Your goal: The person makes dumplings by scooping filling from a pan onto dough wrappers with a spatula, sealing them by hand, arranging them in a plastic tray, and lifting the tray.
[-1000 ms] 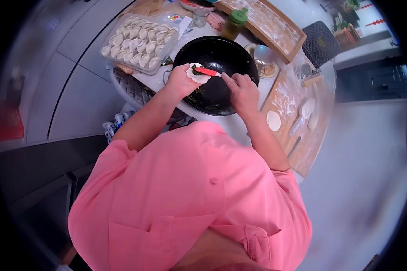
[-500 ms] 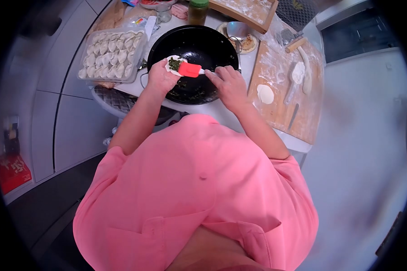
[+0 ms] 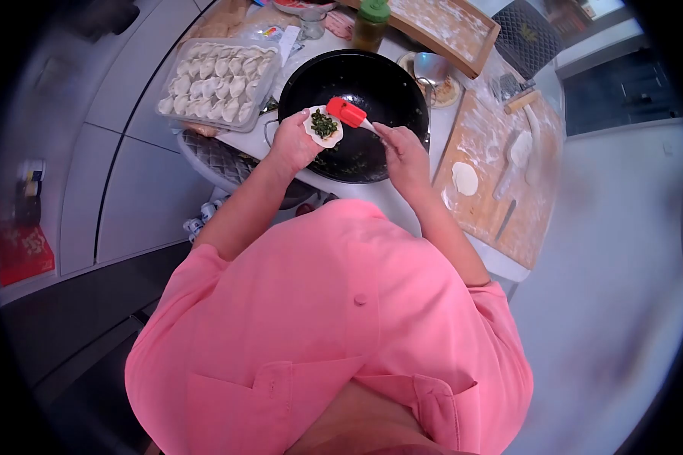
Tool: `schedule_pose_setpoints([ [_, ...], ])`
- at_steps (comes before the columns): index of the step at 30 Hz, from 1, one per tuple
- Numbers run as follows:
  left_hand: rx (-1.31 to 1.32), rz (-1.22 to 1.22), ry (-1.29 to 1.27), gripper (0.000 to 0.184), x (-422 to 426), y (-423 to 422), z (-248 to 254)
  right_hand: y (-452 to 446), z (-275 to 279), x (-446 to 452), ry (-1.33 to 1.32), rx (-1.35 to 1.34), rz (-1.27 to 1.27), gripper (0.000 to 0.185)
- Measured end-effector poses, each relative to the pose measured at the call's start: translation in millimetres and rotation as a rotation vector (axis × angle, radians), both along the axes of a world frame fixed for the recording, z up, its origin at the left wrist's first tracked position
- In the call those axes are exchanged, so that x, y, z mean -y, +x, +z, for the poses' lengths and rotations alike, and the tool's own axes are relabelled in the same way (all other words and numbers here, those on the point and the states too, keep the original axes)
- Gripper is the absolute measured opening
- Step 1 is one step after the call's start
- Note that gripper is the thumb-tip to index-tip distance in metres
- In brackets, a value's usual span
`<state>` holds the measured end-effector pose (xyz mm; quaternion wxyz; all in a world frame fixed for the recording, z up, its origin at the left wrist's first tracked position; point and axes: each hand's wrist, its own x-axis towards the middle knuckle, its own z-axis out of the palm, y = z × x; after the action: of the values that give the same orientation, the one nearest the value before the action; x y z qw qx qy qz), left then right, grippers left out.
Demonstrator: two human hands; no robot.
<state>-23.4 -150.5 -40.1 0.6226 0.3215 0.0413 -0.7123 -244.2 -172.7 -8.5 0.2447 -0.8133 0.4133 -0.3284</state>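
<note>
My left hand (image 3: 296,144) holds a round dumpling wrapper (image 3: 335,139) over the near left side of a black wok (image 3: 379,83). Dark green chopped filling (image 3: 323,124) lies in a heap on the wrapper. In my right hand (image 3: 404,155) is a spatula (image 3: 347,111) with a red head and a white handle, gripped by the handle. Its head hangs just above and to the right of the filling, over the wok. Bits of green filling cling to the wok's inside wall.
A clear plastic box (image 3: 165,106) with rows of folded dumplings stands left of the wok. On the right, a floured board (image 3: 463,212) bears one flat wrapper (image 3: 465,178), a knife (image 3: 506,220), a rolling pin (image 3: 522,101) and a flour scoop (image 3: 518,152). A green-lidded jar (image 3: 370,29) stands behind.
The spatula head has lifted off the filling, up and back from the wrapper, so the green heap now shows fully. The whole view has shifted slightly.
</note>
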Motion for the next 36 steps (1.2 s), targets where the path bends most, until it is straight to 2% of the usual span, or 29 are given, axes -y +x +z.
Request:
schedule_pose_setpoints([
  [6, 0.034, 0.030, 0.008, 0.038, -7, -1, -4, 1, -14, 6, -0.045, -0.196, -0.104, 0.026],
  [11, 0.031, 0.038, 0.017, 0.033, -15, 7, -9, -2, -19, 3, -0.049, -0.171, -0.069, 0.027],
  [13, -0.065, 0.018, -0.051, 0.031, -16, 15, -21, -3, -24, 4, 0.041, -0.486, -0.077, 0.032],
  [14, -0.161, -0.006, -0.120, 0.029, -16, 18, -26, -3, -22, 2, 0.036, -0.409, -0.082, 0.039],
  [15, -0.160, 0.001, -0.123, 0.029, -15, 20, -32, -1, -18, 2, 0.032, -0.409, -0.075, 0.039],
  [17, -0.070, 0.009, -0.073, 0.028, -19, 18, -22, 5, -3, -2, 0.082, -0.242, -0.070, 0.045],
  [18, -0.071, 0.008, -0.070, 0.028, -19, 17, -19, 4, -3, -1, 0.150, -0.155, 0.011, 0.046],
  [21, -0.018, -0.005, -0.062, 0.030, -18, 14, -12, 7, -9, -3, 0.031, -0.056, 0.132, 0.045],
  [24, -0.016, -0.099, -0.126, 0.030, -22, 7, 2, 18, 6, -15, 0.059, 0.018, 0.194, 0.037],
  [25, 0.238, -0.175, -0.181, 0.031, -24, 2, 7, 22, 10, -18, 0.074, 0.034, 0.230, 0.036],
  [28, 0.621, -0.326, -0.320, 0.033, -29, -3, 16, 32, 7, -16, -0.029, 0.032, 0.299, 0.027],
  [31, 0.769, -0.425, -0.383, 0.035, -31, -7, 23, 36, 4, -9, -0.029, 0.038, 0.309, 0.019],
  [34, 0.713, -0.398, -0.386, 0.034, -34, -11, 24, 39, 9, -7, 0.060, 0.076, 0.288, 0.012],
  [36, 0.342, -0.378, -0.312, 0.035, -31, -12, 4, 40, 9, -4, 0.138, 0.118, 0.250, 0.010],
])
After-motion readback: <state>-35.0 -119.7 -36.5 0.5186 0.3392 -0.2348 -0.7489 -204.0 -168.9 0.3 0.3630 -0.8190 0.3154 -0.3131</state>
